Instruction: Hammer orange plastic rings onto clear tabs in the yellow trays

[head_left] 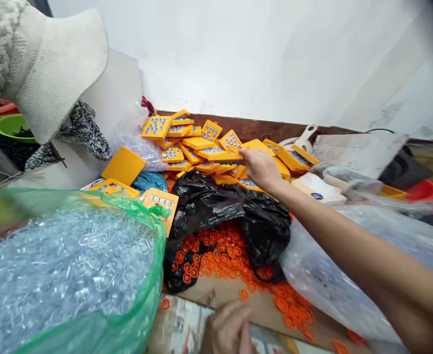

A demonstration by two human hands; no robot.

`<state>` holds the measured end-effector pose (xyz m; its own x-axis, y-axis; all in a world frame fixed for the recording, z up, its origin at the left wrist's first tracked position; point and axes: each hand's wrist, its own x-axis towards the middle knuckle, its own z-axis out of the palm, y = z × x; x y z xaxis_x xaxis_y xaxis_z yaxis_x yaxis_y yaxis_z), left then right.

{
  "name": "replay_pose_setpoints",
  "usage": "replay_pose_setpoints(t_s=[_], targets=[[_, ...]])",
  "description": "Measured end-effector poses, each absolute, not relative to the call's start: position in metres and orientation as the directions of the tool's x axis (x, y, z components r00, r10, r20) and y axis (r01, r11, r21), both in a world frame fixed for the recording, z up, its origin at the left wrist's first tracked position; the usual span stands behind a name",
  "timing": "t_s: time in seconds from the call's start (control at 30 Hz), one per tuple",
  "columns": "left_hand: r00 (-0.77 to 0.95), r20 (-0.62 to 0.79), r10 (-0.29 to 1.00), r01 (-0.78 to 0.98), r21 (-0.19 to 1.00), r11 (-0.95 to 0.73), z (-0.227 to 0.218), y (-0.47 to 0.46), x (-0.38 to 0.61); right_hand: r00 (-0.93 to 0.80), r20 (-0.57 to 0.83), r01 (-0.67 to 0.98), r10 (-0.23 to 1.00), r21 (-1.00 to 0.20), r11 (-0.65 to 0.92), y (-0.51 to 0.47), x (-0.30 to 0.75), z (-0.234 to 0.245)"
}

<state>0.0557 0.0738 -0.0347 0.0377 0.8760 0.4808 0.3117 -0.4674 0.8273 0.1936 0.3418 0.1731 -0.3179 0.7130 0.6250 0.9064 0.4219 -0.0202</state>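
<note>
My right hand (261, 166) reaches far forward with its fingers closed on an orange square tile (219, 153) with blue and white buttons, at the edge of a heap of such orange tiles (187, 140) against the back wall. My left hand (228, 330) rests low at the bottom edge, fingers curled, near loose orange rings (219, 258) spilling from a black plastic bag (231, 209). Whether it holds anything is hidden.
A green bag of clear plastic loops (65, 275) fills the lower left. A clear plastic bag (334, 290) lies under my right arm. A person's white knitted sleeve (43, 59) hangs at upper left. Bowls (6, 125) stand far left, clutter at right.
</note>
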Motion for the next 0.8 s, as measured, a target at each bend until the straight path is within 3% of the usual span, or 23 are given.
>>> replay_pose_setpoints(t_s=[0.1,0.17,0.23,0.3,0.4,0.53,0.67,0.8], targets=[[-0.05,0.336,0.941,0.159,0.932,-0.325,-0.021,0.078,0.05,-0.148,0.718,0.903,0.68,-0.182,0.389,0.274,0.213,0.188],[-0.095,0.153,0.984,0.021,0.988,-0.152,-0.015,0.082,0.048,-0.056,0.689,0.783,0.723,-0.419,0.459,0.223,0.224,0.19],[-0.118,0.054,0.992,-0.05,0.997,-0.06,-0.014,0.085,0.046,-0.129,0.509,0.574,0.851,-0.661,0.483,0.171,0.231,0.179],[-0.111,0.049,0.993,-0.046,0.997,-0.054,-0.015,0.086,0.046,-0.322,0.295,0.507,0.899,-0.749,0.427,0.126,0.228,0.155],[-0.079,0.094,0.992,0.039,0.995,-0.092,-0.016,0.086,0.046,-0.508,0.133,0.49,0.851,-0.768,0.412,0.08,0.212,0.107],[0.045,0.226,0.973,0.275,0.934,-0.23,-0.006,0.093,0.047,-0.547,0.121,0.508,0.828,-0.739,0.443,0.06,0.198,0.065],[0.305,0.264,0.915,0.451,0.806,-0.383,0.008,0.106,0.053,-0.376,0.211,0.596,0.902,-0.69,0.41,0.041,0.22,0.066],[0.458,0.199,0.866,0.549,0.703,-0.452,0.01,0.117,0.059,-0.057,0.276,0.738,0.96,-0.635,0.226,-0.015,0.263,0.069]])
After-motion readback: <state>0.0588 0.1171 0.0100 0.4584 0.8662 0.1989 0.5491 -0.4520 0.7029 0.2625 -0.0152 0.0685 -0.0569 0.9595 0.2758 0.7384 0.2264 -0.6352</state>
